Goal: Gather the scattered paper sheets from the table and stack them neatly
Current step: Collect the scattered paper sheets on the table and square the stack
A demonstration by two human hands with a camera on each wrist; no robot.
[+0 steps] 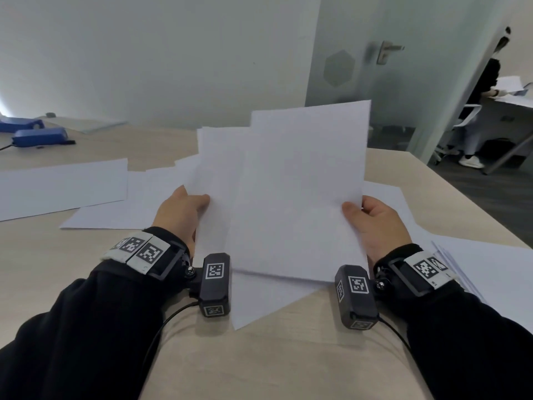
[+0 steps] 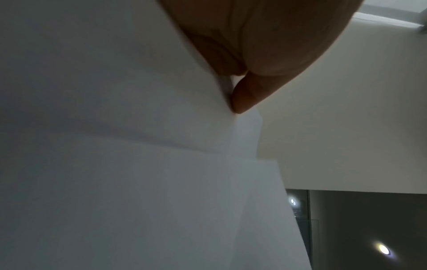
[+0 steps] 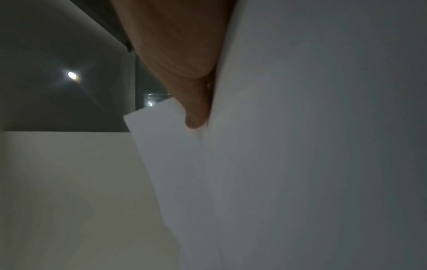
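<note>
I held the uneven bundle of paper sheets (image 1: 282, 197) upright above the table (image 1: 288, 356), left hand (image 1: 178, 215) and right hand (image 1: 377, 223) pinching its side edges. Risk: offset sheets could slip out, since each pinch caught only some.

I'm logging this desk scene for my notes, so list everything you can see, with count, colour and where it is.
held sheets: several, exact count unclear, white, raised above the table between both hands, edges uneven
loose sheets: several, white, lying spread on the table at left, under the held ones, and at right
table: one, light wood, under everything
staplers: two, blue, far left of the table
door: one, pale grey with a metal handle, behind the table
another person: one, dark top, at a far desk on the right
wrist cameras: two, black with markers, one on each wrist
left hand: grips the held sheets' left edge
right hand: grips their right edge
</note>
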